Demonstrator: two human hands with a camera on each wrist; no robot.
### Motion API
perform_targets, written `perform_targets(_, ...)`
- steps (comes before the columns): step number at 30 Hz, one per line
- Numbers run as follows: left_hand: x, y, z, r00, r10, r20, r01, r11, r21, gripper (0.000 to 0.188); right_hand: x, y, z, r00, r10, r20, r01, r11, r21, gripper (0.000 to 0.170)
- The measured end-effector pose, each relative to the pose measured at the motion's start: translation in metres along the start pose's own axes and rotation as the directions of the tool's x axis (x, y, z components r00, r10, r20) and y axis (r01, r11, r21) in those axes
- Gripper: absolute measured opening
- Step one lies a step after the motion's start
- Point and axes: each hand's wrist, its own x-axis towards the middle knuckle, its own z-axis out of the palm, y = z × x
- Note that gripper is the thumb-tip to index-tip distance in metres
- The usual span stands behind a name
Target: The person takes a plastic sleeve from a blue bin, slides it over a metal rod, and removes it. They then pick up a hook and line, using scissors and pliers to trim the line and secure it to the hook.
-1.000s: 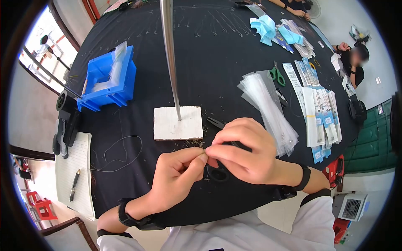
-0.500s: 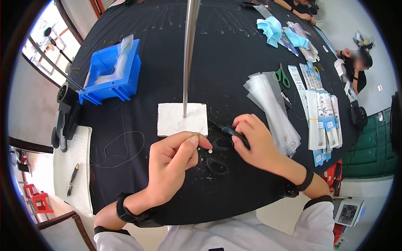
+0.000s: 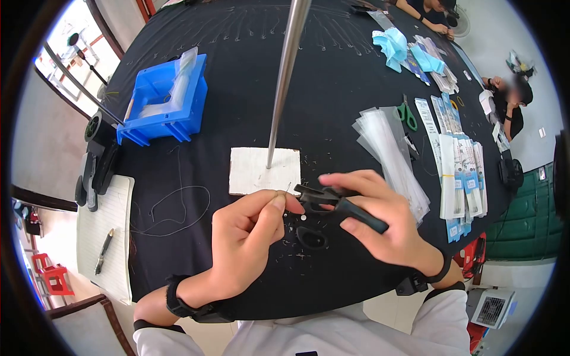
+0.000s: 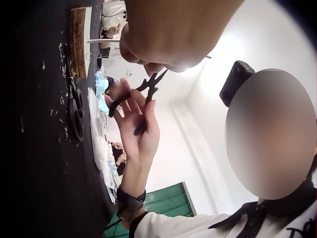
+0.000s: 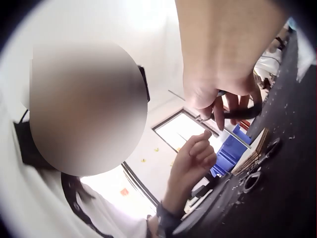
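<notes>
Between thumb and forefinger, my left hand (image 3: 246,234) pinches a thin, wire-like piece (image 3: 288,186) whose tip sticks up past the fingertips; its exact kind I cannot tell. Dark-handled pliers (image 3: 363,215) are in my right hand (image 3: 389,219), their jaws parted and pointing at the left fingertips. In the left wrist view the pliers (image 4: 151,89) are spread, one handle against the palm and fingers curled about the other. Black scissors (image 3: 312,238) lie under the hands on the black cloth, partly covered. Just beyond the left hand is a white block (image 3: 252,169) bearing an upright metal rod (image 3: 284,89).
A blue bin (image 3: 193,113) with clear sleeves stands at the left, near a notebook (image 3: 122,237) with a pen (image 3: 104,252). Clear plastic sleeves (image 3: 395,166), green scissors (image 3: 407,114) and labelled packets (image 3: 460,172) lie to the right. Loose line (image 3: 178,225) coils at left.
The hands were together at first; my right hand then moved away, picked the pliers up off the table and brought them back beside the left fingertips. The left hand keeps its pinch.
</notes>
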Motion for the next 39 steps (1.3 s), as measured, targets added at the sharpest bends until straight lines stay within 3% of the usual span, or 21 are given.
perform_targets(4, -0.001, 0.000, 0.001, 0.999, 0.031, -0.030, -0.030, 0.999, 0.031, 0.023, -0.004, -0.006, 0.005, 0.987, -0.134, -0.085, 0.089, 0.911, -0.402, 0.026)
perform_targets(8, -0.003, 0.001, 0.004, 0.997, 0.047, -0.053, -0.041, 0.993, 0.106, 0.024, -0.006, -0.005, 0.011, 0.980, -0.172, -0.104, 0.104, 0.877, -0.469, 0.031)
perform_targets(14, -0.004, 0.000, 0.003, 0.998, 0.055, -0.035, -0.049, 0.988, 0.147, 0.024, -0.005, -0.004, 0.014, 0.967, -0.233, -0.107, 0.144, 0.837, -0.527, 0.029)
perform_targets(20, -0.003, 0.002, 0.003, 0.998, 0.061, -0.006, -0.058, 0.981, 0.185, 0.023, -0.004, 0.006, 0.017, 0.934, -0.317, -0.163, 0.201, 0.846, -0.493, 0.028)
perform_targets(23, -0.003, 0.003, 0.002, 0.998, 0.051, 0.024, -0.054, 0.980, 0.194, 0.022, -0.005, 0.007, 0.014, 0.942, -0.289, -0.169, 0.194, 0.883, -0.428, 0.029)
perform_targets(32, -0.003, 0.005, 0.001, 0.994, 0.072, 0.078, -0.088, 0.968, 0.233, 0.020, -0.002, 0.018, 0.011, 0.903, -0.385, -0.190, 0.257, 0.838, -0.481, 0.029)
perform_targets(39, -0.002, 0.004, 0.003, 0.994, 0.077, 0.079, -0.092, 0.974, 0.209, 0.020, -0.002, 0.019, 0.009, 0.920, -0.343, -0.191, 0.223, 0.857, -0.464, 0.026)
